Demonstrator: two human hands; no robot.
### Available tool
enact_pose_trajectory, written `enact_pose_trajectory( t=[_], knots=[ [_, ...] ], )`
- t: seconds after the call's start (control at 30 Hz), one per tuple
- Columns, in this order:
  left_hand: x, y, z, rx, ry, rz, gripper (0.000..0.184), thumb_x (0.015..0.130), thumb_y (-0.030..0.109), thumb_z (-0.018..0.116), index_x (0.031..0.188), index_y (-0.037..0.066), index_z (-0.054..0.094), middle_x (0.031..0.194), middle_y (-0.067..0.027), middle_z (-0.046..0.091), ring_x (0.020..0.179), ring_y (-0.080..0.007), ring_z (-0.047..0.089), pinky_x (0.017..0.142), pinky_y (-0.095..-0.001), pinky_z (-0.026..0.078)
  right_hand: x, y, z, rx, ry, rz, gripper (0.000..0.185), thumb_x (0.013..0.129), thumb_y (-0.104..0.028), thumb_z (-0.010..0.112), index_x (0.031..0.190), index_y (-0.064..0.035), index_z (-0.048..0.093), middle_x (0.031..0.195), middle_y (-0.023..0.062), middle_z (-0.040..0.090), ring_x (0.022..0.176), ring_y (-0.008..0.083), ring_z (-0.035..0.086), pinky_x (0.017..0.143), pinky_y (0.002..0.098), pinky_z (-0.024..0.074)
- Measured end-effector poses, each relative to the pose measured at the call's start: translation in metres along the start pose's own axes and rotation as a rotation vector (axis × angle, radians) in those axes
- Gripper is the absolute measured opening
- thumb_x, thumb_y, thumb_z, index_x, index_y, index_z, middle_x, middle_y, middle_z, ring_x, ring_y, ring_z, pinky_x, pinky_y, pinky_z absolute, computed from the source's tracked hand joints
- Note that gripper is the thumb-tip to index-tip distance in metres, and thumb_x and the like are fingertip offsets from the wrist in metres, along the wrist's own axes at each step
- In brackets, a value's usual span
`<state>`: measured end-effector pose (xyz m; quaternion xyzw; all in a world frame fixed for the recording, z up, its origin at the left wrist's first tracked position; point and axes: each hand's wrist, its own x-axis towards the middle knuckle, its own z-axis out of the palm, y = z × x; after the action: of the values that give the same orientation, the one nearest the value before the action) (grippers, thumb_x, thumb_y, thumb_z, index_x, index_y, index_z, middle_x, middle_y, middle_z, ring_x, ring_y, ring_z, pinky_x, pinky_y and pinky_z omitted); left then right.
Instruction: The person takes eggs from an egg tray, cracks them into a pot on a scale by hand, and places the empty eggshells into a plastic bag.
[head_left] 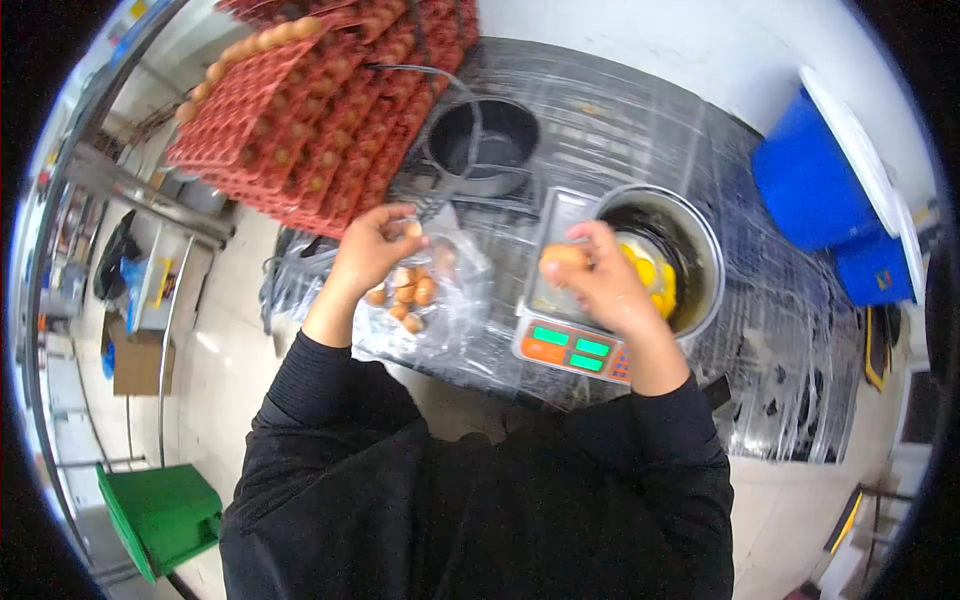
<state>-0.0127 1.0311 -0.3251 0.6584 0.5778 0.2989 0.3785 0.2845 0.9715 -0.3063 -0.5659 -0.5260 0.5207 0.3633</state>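
Note:
My right hand (pixel 605 275) is closed around a brown egg (pixel 567 256), over the left rim of a metal pot (pixel 712 250) with several yolks (pixel 655 278) inside. That pot stands on a scale (pixel 570 345) with lit green displays. Over a clear plastic bag (pixel 455 325), my left hand (pixel 375 250) has its fingers bent round a piece of eggshell (pixel 412 230). Several broken brown shells (pixel 408 295) lie on the bag just below my left hand.
Red egg trays (pixel 300 130) are stacked at the back left, with eggs in them. Behind the scale sits an empty dark pot (pixel 483 145) on the plastic-wrapped table (pixel 590 90). Blue bins (pixel 815 175) stand at the right, a green bin (pixel 165 515) at the lower left.

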Motion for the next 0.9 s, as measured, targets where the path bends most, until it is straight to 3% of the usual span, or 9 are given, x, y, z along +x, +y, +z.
enact_pose_trajectory(
  t=[0.17,0.27,0.43,0.5,0.7,0.77,0.8,0.87,0.9],
  knots=[
    [-0.031,-0.044,-0.047,0.341,0.112,-0.148,0.043,0.068,0.030,0.075,0.098,0.003,0.064,0.082,-0.0121,0.065,0.079,-0.0177,0.062,0.070,-0.0301,0.047,0.035,-0.004,0.119,-0.185,-0.241,-0.160,0.049,0.072,-0.028,0.071,0.107,-0.0045,0.046,0.096,0.0136,0.058,0.085,0.0222,0.058,0.076,0.0328,0.0453],
    [-0.025,-0.043,-0.088,0.184,0.634,0.105,0.032,0.070,0.026,0.073,0.091,0.003,0.065,0.079,-0.0107,0.064,0.071,-0.0153,0.061,0.066,-0.0280,0.047,0.034,-0.001,0.153,-0.398,-0.065,-0.304,0.050,0.072,-0.034,0.069,0.108,-0.0048,0.049,0.107,0.0174,0.055,0.097,0.0298,0.055,0.083,0.0372,0.0428],
    [0.031,-0.008,-0.206,0.276,1.174,0.386,0.020,0.073,0.019,0.069,0.085,0.004,0.065,0.080,-0.0091,0.064,0.072,-0.0170,0.061,0.066,-0.0281,0.047,0.001,-0.009,0.150,-0.461,-0.300,-0.093,0.057,0.073,-0.039,0.067,0.115,-0.0033,0.049,0.115,0.0183,0.052,0.106,0.0321,0.050,0.090,0.0379,0.0395],
    [0.070,-0.012,-0.263,0.468,1.226,0.379,0.034,0.072,0.029,0.069,0.096,0.006,0.064,0.094,-0.0136,0.063,0.089,-0.0257,0.060,0.078,-0.0332,0.045,-0.011,0.001,0.138,-0.465,-0.335,-0.040,0.056,0.073,-0.038,0.068,0.113,-0.0025,0.051,0.112,0.0180,0.053,0.105,0.0312,0.051,0.089,0.0372,0.0403],
    [0.142,-0.032,-0.358,0.612,1.007,-0.339,0.056,0.071,0.039,0.065,0.116,0.008,0.054,0.110,-0.0143,0.059,0.105,-0.0290,0.054,0.088,-0.0400,0.043,-0.054,0.012,0.093,-0.177,-0.083,0.202,0.043,0.072,-0.024,0.073,0.103,-0.0019,0.054,0.092,0.0088,0.059,0.084,0.0135,0.055,0.073,0.0255,0.0448],
    [0.150,-0.032,-0.373,0.659,0.753,-0.281,0.038,0.082,0.033,0.050,0.104,0.003,0.059,0.105,-0.0191,0.059,0.099,-0.0356,0.057,0.086,-0.0456,0.043,-0.067,0.010,0.086,-0.095,0.045,0.209,0.040,0.074,-0.020,0.071,0.105,-0.0026,0.053,0.092,0.0100,0.057,0.084,0.0152,0.054,0.072,0.0272,0.0444],
    [0.152,-0.035,-0.374,0.660,0.827,-0.287,0.034,0.085,0.030,0.044,0.099,0.003,0.061,0.102,-0.0205,0.060,0.096,-0.0380,0.057,0.085,-0.0470,0.044,-0.072,0.008,0.083,-0.118,0.098,0.279,0.038,0.075,-0.017,0.069,0.106,-0.0028,0.052,0.094,0.0121,0.056,0.088,0.0193,0.054,0.074,0.0302,0.0443],
    [0.176,-0.072,-0.386,0.517,0.980,-0.267,0.036,0.082,0.035,0.049,0.103,0.007,0.058,0.104,-0.0180,0.060,0.100,-0.0369,0.055,0.087,-0.0541,0.038,-0.074,0.024,0.077,-0.250,0.102,0.114,0.030,0.081,-0.021,0.063,0.104,-0.0035,0.054,0.092,0.0080,0.056,0.084,0.0167,0.054,0.075,0.0262,0.0441],
    [0.164,-0.061,-0.386,0.482,0.999,-0.252,0.038,0.077,0.036,0.056,0.102,0.007,0.058,0.103,-0.0170,0.061,0.100,-0.0349,0.056,0.086,-0.0488,0.040,-0.071,0.010,0.079,-0.279,0.073,0.229,0.030,0.081,-0.019,0.063,0.104,-0.0024,0.053,0.092,0.0079,0.056,0.077,0.0150,0.054,0.067,0.0260,0.0446]
  ],
)
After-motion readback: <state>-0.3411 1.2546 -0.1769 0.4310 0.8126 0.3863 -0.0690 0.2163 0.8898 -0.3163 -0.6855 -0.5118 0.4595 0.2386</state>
